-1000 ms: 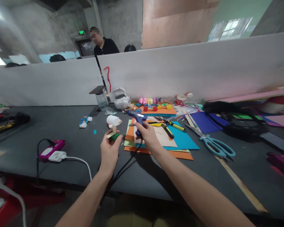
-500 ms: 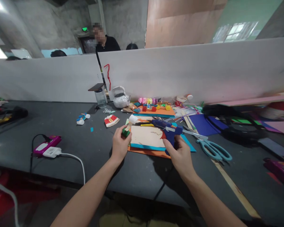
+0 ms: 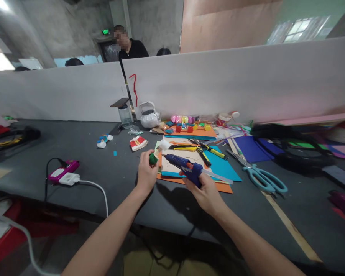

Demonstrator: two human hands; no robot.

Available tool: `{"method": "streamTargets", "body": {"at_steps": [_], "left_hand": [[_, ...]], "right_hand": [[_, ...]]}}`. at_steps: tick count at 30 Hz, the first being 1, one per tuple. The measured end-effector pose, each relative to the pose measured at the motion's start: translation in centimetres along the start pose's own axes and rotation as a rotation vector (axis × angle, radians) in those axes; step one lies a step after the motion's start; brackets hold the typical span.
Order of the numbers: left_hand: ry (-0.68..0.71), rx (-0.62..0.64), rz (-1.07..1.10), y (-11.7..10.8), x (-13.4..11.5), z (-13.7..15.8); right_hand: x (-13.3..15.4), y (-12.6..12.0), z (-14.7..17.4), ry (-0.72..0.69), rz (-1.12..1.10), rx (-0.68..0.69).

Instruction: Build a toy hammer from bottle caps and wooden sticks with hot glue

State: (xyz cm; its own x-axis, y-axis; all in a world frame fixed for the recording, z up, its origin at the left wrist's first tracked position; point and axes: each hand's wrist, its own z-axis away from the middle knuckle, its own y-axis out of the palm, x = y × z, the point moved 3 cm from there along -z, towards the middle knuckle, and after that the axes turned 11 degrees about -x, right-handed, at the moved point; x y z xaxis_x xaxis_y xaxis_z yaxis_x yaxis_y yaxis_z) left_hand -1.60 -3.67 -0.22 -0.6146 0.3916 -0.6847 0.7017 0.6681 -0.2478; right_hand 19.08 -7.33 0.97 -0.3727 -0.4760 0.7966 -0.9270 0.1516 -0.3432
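My left hand (image 3: 147,172) is closed around a small craft piece (image 3: 153,158), with a green round part, a pale stick-like part and a white knob (image 3: 164,144) at its upper end. In my right hand (image 3: 204,191) is a blue hot glue gun (image 3: 185,165), a clear glue stick (image 3: 218,176) jutting from its back. Its nozzle points left, close to the craft piece; whether they touch I cannot tell. Beneath the gun lie a cream sheet (image 3: 169,167) and blue and orange sheets. Yellow-and-black cutters (image 3: 202,155) rest on these sheets.
Right of the sheets lie blue-handled scissors (image 3: 266,179) and a wooden strip (image 3: 290,226). A silver kettle (image 3: 149,118) and a glass jar (image 3: 125,117) stand by the white partition (image 3: 232,80). On the left is a purple power strip (image 3: 63,171) with a white charger. A person (image 3: 133,49) stands beyond the partition.
My right hand has brought the glue gun left and down, its nozzle now near the craft piece. The cutters have come into fuller view. The camera has shifted slightly.
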Motion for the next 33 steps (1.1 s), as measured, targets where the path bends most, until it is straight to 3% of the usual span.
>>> {"method": "streamTargets", "body": {"at_steps": [10, 33], "left_hand": [[0.080, 0.026, -0.038, 0.2, -0.5, 0.8], [0.112, 0.054, -0.015, 0.6, -0.7, 1.1]], "right_hand": [[0.4, 0.0, -0.1, -0.097, 0.025, 0.029], [-0.1, 0.6, 0.3, -0.220, 0.117, 0.043]]}}
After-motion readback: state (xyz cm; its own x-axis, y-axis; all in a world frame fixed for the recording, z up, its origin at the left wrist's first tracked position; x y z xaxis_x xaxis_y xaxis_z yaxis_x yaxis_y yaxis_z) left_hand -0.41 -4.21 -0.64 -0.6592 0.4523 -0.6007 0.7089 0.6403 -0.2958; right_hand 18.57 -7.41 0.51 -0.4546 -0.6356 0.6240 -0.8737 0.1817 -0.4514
